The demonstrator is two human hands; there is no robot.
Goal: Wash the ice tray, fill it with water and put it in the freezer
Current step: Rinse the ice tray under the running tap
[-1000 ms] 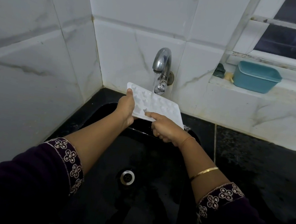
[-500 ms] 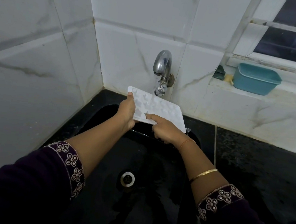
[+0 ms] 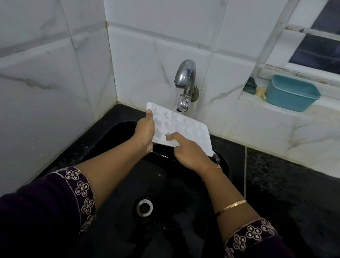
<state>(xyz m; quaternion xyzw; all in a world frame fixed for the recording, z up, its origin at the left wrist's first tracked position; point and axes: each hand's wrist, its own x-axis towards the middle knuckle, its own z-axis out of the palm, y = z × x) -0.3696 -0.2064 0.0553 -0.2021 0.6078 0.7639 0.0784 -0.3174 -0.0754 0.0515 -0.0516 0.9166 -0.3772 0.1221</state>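
The tray (image 3: 188,128) sits under the running tap (image 3: 185,75) above the sink (image 3: 179,193), long axis running far-left to near-right, left hand (image 3: 144,133) gripping its left end, right hand (image 3: 189,152) pinching the near edge.

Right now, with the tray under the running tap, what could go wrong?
The ice tray is tilted under the tap, so water may spill off its right corner onto the counter. The left hand and right hand hold only its edges; the grip could slip, dropping it into the sink.
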